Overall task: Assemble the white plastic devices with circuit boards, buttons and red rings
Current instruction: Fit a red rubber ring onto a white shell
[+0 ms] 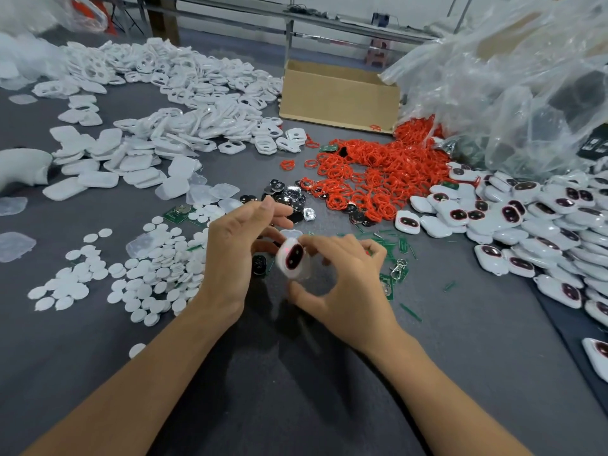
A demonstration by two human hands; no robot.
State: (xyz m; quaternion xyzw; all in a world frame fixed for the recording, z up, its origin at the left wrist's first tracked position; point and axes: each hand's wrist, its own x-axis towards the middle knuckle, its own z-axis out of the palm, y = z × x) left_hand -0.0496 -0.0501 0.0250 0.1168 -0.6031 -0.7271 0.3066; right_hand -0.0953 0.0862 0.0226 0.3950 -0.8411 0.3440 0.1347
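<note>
A white plastic device (292,261) with a dark, red-ringed button face is held above the grey table (296,373) at centre. My right hand (342,284) pinches it from the right and below, fingers and thumb curled round it. My left hand (240,251) is at its left side, fingers loosely curled; whether they touch it is unclear. Red rings (371,172) lie heaped beyond, dark buttons (289,195) just behind my hands, and a green circuit board (176,213) to the left.
White shell halves (184,93) are piled at the back left, white discs (148,268) at the left. Finished devices (543,218) are stacked on the right under a clear plastic bag (526,77). A cardboard box (339,97) stands behind. Green board offcuts (394,245) litter the middle.
</note>
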